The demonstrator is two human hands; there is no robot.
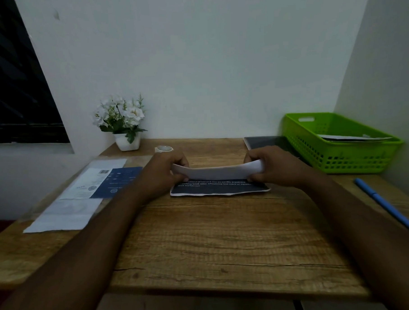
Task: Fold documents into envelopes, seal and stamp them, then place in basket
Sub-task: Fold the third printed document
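- A document (220, 189) lies in the middle of the desk (202, 237).
- The left hand (163, 174) holds its left end, and the right hand (273, 167) holds its right end.
- Loose papers (83, 197) lie on the left side.
- A flower pot (127, 141) stands at the back left.
- A tape roll (164, 149) sits just behind the left hand.
- A flat board (264, 141) lies behind the right hand.
- The basket (353, 162) stands at the back right, with sheets (355, 137) in it.
- A pen (386, 204) lies in front of the basket.

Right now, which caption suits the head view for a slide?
Left hand and right hand fold a printed document on the desk; green basket at right.
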